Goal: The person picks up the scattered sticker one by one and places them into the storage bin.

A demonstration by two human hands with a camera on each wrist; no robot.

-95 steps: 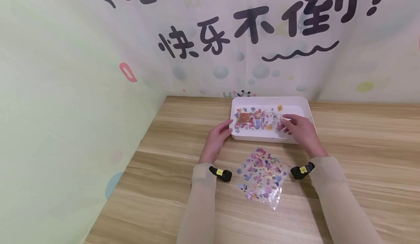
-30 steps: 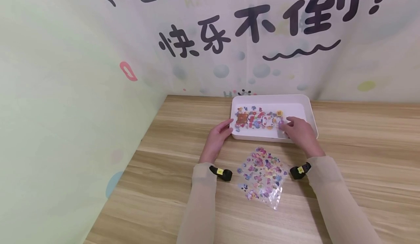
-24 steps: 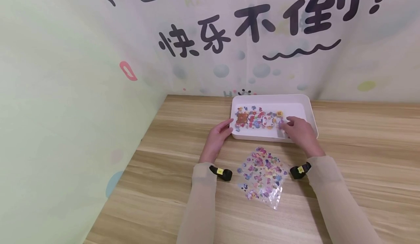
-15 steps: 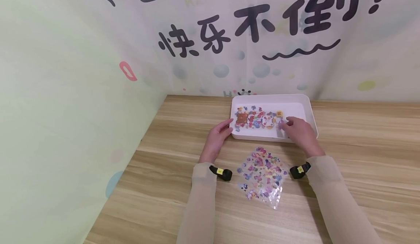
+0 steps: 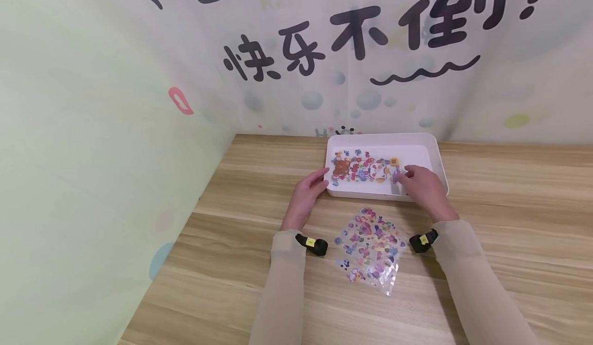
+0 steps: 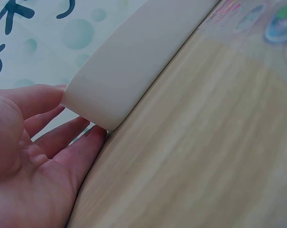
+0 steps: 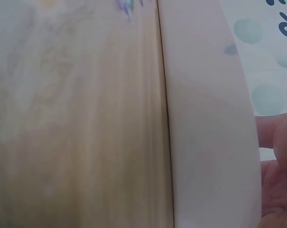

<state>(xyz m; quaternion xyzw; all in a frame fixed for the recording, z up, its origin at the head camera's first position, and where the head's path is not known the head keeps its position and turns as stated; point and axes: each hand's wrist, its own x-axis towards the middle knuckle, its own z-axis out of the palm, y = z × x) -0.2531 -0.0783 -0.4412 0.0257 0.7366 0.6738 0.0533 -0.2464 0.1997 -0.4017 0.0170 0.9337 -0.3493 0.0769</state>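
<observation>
A white rectangular tray (image 5: pixel 419 154) stands at the back of the table. Inside it lie clear sticker sheets (image 5: pixel 361 171) printed with a brown bear, a white bear and many small figures. My left hand (image 5: pixel 304 194) rests against the tray's left end, thumb and fingertips at its corner; in the left wrist view the fingers of that hand (image 6: pixel 43 152) are loosely bent. My right hand (image 5: pixel 423 186) reaches over the front wall, its fingertips pinching the right end of a sticker sheet beside purple figures. In the right wrist view the tray wall hides most of that hand.
A clear packet (image 5: pixel 370 249) of many small purple and pink stickers lies on the wooden table (image 5: pixel 222 231) between my forearms. A printed cloth (image 5: pixel 287 103) hangs close behind the tray, and a pale wall (image 5: pixel 92 180) runs along the left side.
Since the oldest frame, the right-hand end of the sheet has come down flatter in the tray, the right hand lowering with it. During the last second both hands have stayed nearly still.
</observation>
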